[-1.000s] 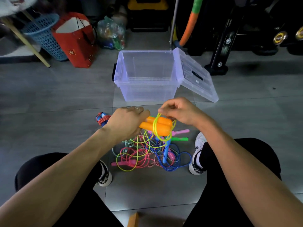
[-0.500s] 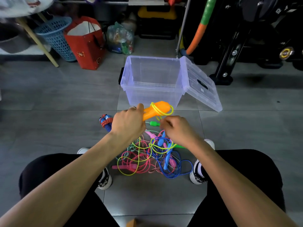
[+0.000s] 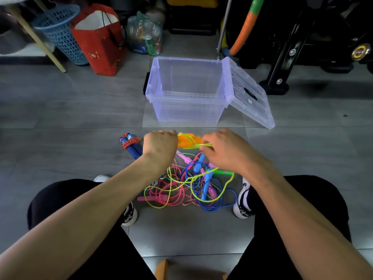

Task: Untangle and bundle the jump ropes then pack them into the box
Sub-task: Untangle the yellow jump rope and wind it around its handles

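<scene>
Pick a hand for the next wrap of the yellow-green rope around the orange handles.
Right. The right hand already pinches the yellow-green rope at the orange handles, while the left hand grips those handles and looks best kept as the anchor.

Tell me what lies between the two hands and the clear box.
Only bare grey floor shows in the head view between the left hand, the right hand and the clear box; nothing sits there.

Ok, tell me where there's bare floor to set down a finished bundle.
Bare grey floor lies left of the blue-handled rope, and right of the right hand below the box lid. The clear box holds nothing. Between the shoes it is crowded with the tangled ropes.
</scene>
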### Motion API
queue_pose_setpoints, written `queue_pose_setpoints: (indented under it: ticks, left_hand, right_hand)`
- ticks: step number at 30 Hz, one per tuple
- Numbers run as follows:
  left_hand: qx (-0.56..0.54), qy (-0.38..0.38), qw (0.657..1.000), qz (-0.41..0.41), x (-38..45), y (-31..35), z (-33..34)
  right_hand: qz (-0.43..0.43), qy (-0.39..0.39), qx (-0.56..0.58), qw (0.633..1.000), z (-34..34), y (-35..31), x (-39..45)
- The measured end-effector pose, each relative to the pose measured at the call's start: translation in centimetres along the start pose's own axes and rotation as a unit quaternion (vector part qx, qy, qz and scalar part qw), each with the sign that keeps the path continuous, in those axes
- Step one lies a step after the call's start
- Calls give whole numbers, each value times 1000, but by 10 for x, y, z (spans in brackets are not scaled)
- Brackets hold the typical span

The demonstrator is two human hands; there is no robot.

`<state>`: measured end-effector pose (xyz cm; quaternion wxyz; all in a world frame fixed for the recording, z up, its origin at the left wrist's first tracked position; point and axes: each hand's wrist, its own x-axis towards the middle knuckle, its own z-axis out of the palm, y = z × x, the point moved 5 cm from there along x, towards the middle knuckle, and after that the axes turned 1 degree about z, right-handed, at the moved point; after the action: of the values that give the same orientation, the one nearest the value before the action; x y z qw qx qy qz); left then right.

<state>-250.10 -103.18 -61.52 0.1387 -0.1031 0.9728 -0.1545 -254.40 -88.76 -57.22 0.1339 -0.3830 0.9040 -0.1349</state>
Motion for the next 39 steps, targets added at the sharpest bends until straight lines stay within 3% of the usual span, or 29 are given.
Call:
queue_pose_setpoints:
  ticks: [8,15,18,20,22,25,29,31,34,39]
  left_hand:
    - [36,59,986,154,-10,12,1]
    - [-41,3,998,50,-1,-18,12]
    - [-227,-58,972,-10,3,-28,21]
    - [-424,-155,891,-50,8,-36,30]
    - [-569,-256,779,-66,4,-39,39]
    - [-684,-358,635,-20,-9,-37,35]
    - [-785,-397,473,50,-19,-33,21]
    - [-817,-392,417,69,-22,-32,13]
    - [-844,-383,369,74,-24,-32,2]
    - [-840,-427,307,133,-34,-23,-16]
  right_hand:
    - [12,-4,144,989,-20,19,5]
    - [-53,-40,25,997,-6,-17,-15]
    - [-11,-47,75,996,-4,-4,-15]
    - [27,-45,75,996,-2,16,-14]
    - [78,-45,46,995,3,38,-12]
    - [140,-33,46,989,10,59,-8]
    - [167,-67,47,983,31,64,-3]
    - [180,-105,44,977,45,64,-2]
    - [195,-139,56,969,56,61,-1]
    - [233,-90,34,968,58,73,-3]
